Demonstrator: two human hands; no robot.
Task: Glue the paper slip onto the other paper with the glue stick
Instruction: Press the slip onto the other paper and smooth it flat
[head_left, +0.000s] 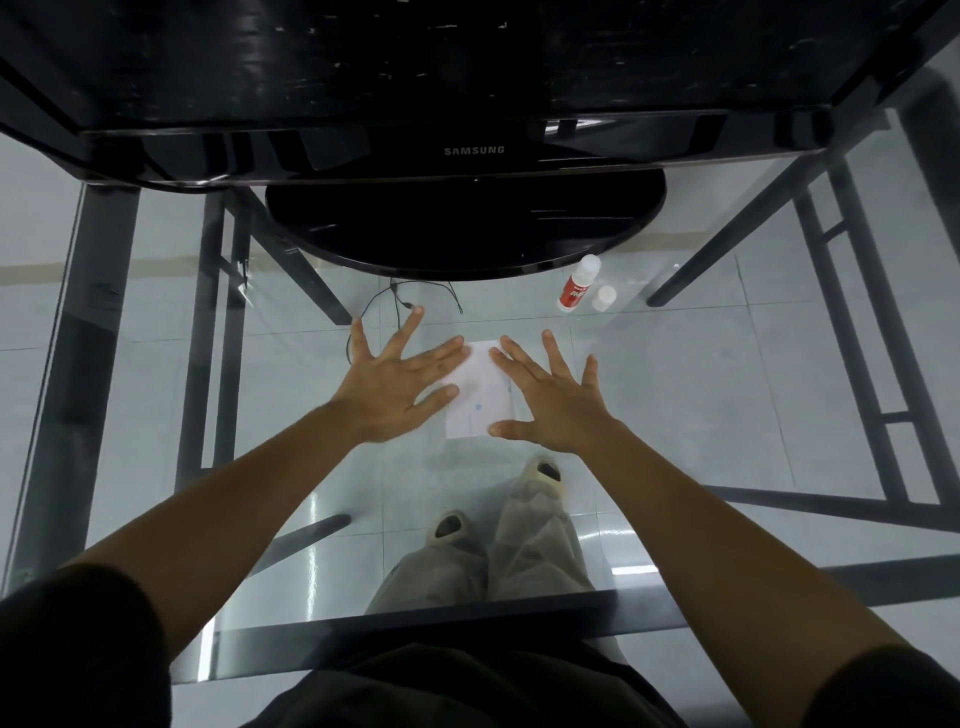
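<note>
A white paper (480, 392) lies flat on the glass table in the middle of the head view. My left hand (402, 376) lies flat with fingers spread, its fingertips on the paper's left edge. My right hand (550, 395) is spread flat too, covering the paper's right side. A separate slip cannot be told apart from the sheet. The red-and-white glue stick (577, 284) lies on the table beyond my right hand, and its white cap (603, 299) stands just right of it.
A black monitor with its round base (465, 228) stands at the back of the glass table (727, 395). Dark metal table legs, floor tiles, a thin cable and my legs show through the glass.
</note>
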